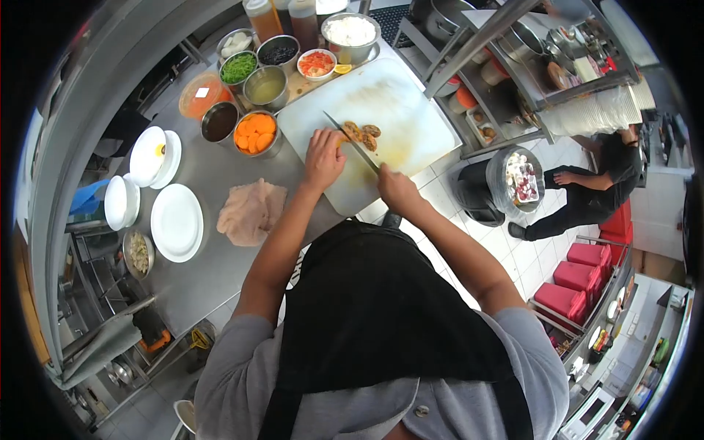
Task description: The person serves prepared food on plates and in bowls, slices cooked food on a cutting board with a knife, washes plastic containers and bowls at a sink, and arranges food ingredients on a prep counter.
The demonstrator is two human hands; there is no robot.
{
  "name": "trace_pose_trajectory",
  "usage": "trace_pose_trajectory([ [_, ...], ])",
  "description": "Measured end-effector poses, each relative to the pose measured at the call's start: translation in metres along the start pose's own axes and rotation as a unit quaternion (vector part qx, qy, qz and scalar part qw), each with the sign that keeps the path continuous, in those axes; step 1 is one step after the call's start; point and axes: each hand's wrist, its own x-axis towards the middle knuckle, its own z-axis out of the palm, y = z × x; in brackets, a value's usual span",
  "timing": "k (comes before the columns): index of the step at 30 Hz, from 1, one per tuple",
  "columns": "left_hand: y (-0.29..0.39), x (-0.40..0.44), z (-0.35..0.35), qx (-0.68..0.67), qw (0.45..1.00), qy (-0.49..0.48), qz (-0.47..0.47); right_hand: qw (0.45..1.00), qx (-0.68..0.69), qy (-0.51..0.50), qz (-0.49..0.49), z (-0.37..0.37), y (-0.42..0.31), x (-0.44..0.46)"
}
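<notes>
A white cutting board (411, 110) lies at a slant on the steel table. My right hand (397, 188) is closed round the handle of a kitchen knife (364, 156), whose blade points away to the upper left. My left hand (324, 158) rests on the board with curled fingers, pressing a browned, orange-tinged piece of food against the blade's left side; the fingers hide most of that piece. Right of the blade lie several cut browned slices (370, 132), touching or close to one another. Yellowish juice stains the board around them.
Bowls of sliced carrots (255, 133), chopped greens (238, 67) and red pieces (317, 64) stand behind the board. White plates (177, 223) and a pinkish cloth (251, 212) lie to the left. A lined bin (516, 183) and another person (603, 176) are at right.
</notes>
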Motion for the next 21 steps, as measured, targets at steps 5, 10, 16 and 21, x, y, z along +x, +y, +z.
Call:
trace_pose_trajectory([
  [5, -0.008, 0.004, -0.012, -0.001, 1.0, -0.011, 0.005, 0.999, 0.024, -0.009, -0.038, -0.025, 0.012, 0.0],
  [10, -0.008, -0.007, -0.018, 0.001, 1.0, 0.005, 0.022, 1.0, 0.01, 0.003, -0.002, -0.051, -0.003, -0.036],
  [16, -0.005, -0.007, -0.016, 0.004, 0.999, -0.027, 0.024, 0.998, 0.028, 0.047, -0.016, -0.056, -0.01, -0.037],
  [21, -0.007, -0.009, -0.009, -0.024, 0.999, 0.018, 0.031, 0.982, 0.087, 0.154, -0.063, -0.101, -0.048, -0.03],
])
